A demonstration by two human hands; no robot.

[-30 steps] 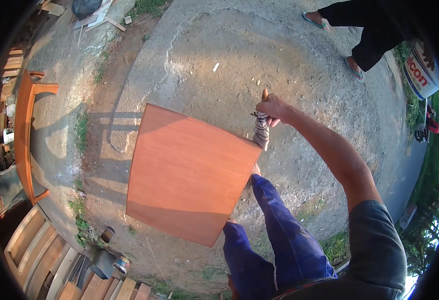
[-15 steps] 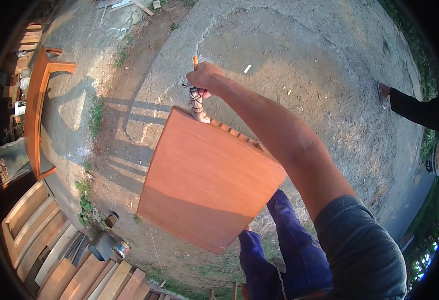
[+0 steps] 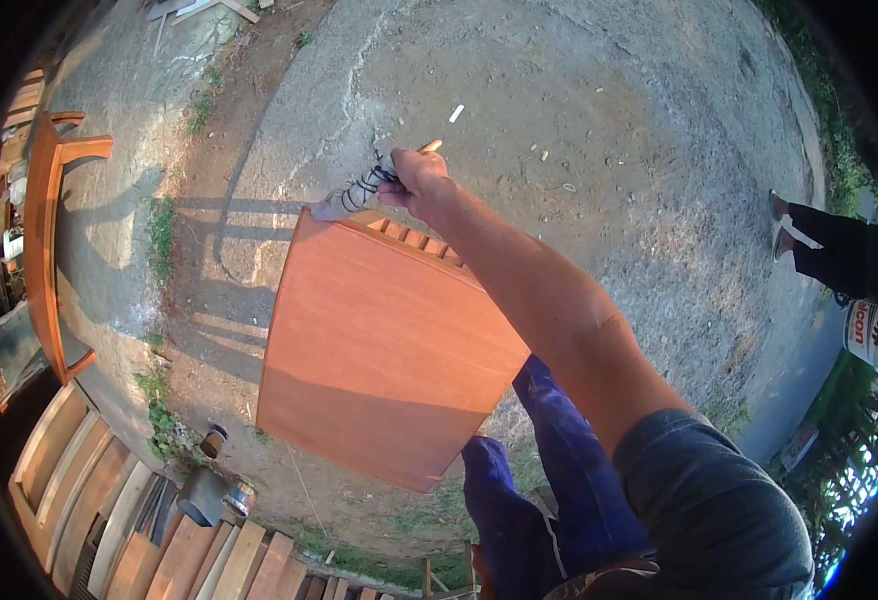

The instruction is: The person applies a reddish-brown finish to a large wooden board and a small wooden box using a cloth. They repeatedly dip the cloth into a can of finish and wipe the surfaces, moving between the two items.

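Near: person's blue trouser legs [image 3: 549, 480] at bottom centre, orange wooden panel [image 3: 384, 345] mid-frame, flat face up. Right hand [image 3: 421, 180] closed on a brush [image 3: 359, 192]; a second ago at the panel's right corner, now at its upper-left corner, so the brushing has moved along the top edge. Left hand not in view. Far: bystander's feet [image 3: 784, 225] at right

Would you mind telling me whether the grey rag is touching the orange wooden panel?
Touching: in the head view the right hand presses the grey rag onto the far corner of the orange wooden panel.
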